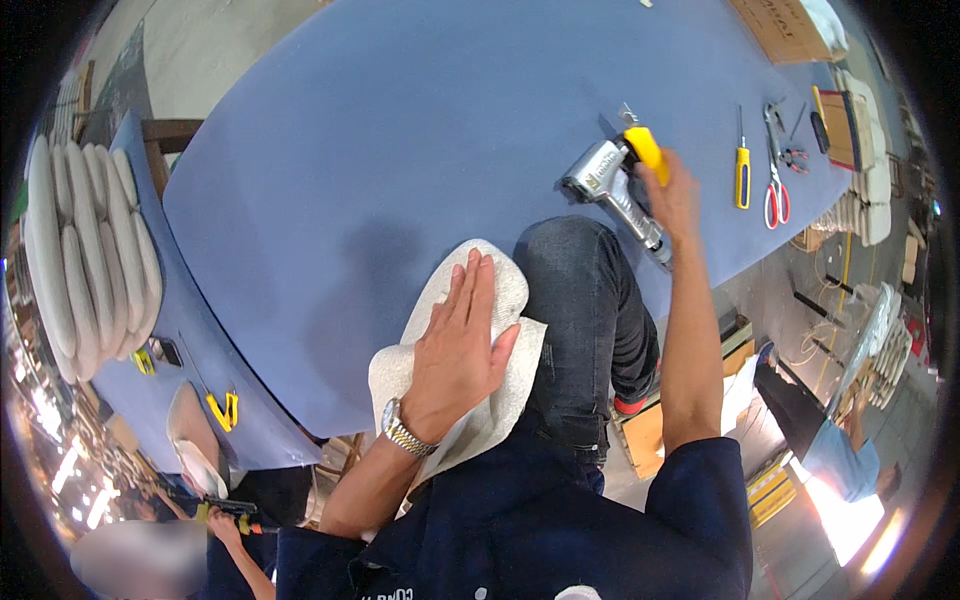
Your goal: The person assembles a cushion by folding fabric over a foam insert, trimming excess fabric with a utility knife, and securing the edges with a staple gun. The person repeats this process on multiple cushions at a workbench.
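Note:
My left hand (460, 340) lies flat, fingers stretched out, on a cream fabric-covered pad (500, 285) with loose fabric folded at its edges. The pad rests on my lap, against the blue table edge. My right hand (675, 195) is closed round a yellow-handled tool (645, 152) with a small metal tip; its exact kind is unclear. Just beside and partly under this tool is a silver staple gun (600, 172) on the table, its handle pointing back toward my knee. My right fingers are partly hidden.
A yellow screwdriver (742, 178), red-handled scissors (777, 200) and small pliers (795, 160) lie at the right. A cardboard box (785, 30) stands far right. Stacked cream pads (90, 260) fill the left side. A co-worker's hand (225, 527) is at lower left; another person (840, 455) is at right.

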The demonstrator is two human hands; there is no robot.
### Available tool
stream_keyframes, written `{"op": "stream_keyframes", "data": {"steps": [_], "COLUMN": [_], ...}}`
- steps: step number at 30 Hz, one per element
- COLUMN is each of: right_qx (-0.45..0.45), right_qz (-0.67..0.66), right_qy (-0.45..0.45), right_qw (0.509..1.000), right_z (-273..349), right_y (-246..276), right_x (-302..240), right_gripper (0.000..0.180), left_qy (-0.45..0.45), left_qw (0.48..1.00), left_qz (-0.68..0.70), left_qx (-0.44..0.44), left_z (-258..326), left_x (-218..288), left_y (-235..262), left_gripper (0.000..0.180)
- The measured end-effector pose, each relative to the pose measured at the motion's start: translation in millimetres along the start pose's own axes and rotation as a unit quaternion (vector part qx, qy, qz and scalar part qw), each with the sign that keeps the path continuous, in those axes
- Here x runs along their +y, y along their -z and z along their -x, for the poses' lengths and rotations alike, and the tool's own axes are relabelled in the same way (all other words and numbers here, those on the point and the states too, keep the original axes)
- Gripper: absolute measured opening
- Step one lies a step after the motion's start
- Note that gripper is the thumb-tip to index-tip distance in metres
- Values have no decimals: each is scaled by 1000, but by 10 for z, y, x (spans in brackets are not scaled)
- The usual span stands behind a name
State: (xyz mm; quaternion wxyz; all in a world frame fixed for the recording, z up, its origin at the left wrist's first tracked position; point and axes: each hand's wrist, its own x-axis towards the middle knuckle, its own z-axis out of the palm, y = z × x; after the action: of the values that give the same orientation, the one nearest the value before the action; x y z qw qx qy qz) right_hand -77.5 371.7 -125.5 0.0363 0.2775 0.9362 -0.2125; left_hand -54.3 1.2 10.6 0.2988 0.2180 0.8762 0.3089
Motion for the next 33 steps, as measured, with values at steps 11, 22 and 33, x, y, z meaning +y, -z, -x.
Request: {"op": "stream_keyframes", "data": {"steps": [11,22,33], "right_qx": [-36,-84,-218], "right_qz": [-8,-142,-229], "right_qy": [79,56,177], "right_qw": [996,985,932], "right_z": [565,945,2060], "right_y": [-68,865,1290], "right_x": [-435,-738,-1675], "right_gripper": [69,43,56], "left_qy": [1,49,48], "left_qw": [997,995,994], "left_qz": [10,23,18], "left_qx": [80,82,92], "left_z": [-74,-13,7], "left_x": [-223,-78,-48], "left_y": [79,37,-41], "left_gripper": [73,71,71]}}
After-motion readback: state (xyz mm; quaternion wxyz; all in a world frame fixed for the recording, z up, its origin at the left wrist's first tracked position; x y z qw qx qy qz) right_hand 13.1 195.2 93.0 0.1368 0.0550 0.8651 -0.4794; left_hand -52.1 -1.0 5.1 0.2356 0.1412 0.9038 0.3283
